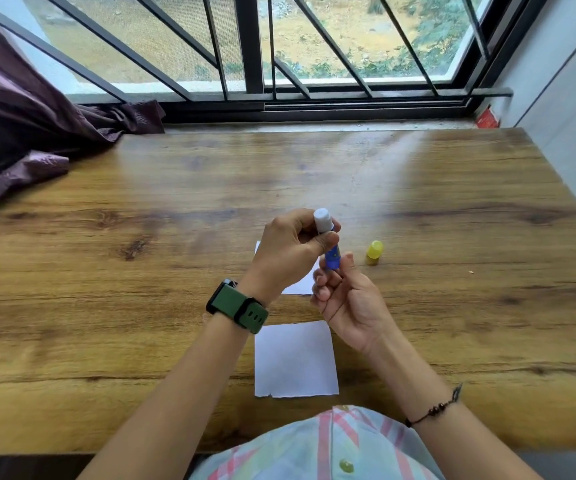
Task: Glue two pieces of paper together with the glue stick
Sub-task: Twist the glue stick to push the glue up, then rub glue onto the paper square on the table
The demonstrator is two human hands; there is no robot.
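Hands meet above a wooden table point(141, 271) by a barred window, in the single head-worn view: the left hand point(288, 251), with a green-strapped watch point(238, 306) on its wrist, curls its fingers and thumb round the upper part of a blue glue stick point(328, 242), while the right hand point(345, 296) pinches the stick's lower end between its fingertips, apparently ready to twist the base. The white glue tip stands exposed and points up and away from the person. Its yellow cap point(374, 252) sits on the table just to the right of the hands, apart from the stick. One white paper point(295, 360) lies flat near the table's front edge, close to the person; a second paper point(300, 282) lies beyond it, largely hidden under the hands. The two sheets are apart, not overlapping. By the look of things the work is at an early stage: the stick is uncapped, but no glue can be made out on either sheet, and spreading the glue and pressing the sheets together seem left to do.
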